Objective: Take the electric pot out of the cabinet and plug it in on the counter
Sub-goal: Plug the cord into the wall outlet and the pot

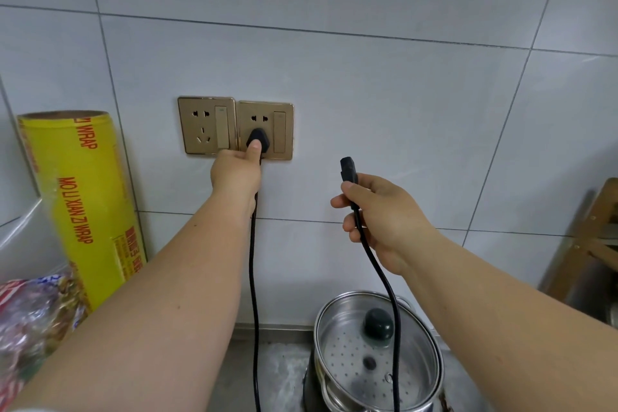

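Note:
The electric pot [378,358] stands on the counter at the bottom right, a steel body with a glass lid and a dark knob. A black plug [258,139] sits in the right gold wall socket [266,130], and my left hand [235,172] grips it with the thumb on top. Its black cord [254,278] hangs straight down. My right hand [378,221] holds the cord's other end, with the black appliance connector [348,170] sticking up above the fingers. That connector is in the air, apart from the pot.
A second gold socket [206,125] sits left of the used one. A yellow cling wrap roll [82,204] leans on the tiled wall at left, above bagged food [36,314]. A wooden rack [588,241] stands at the right edge.

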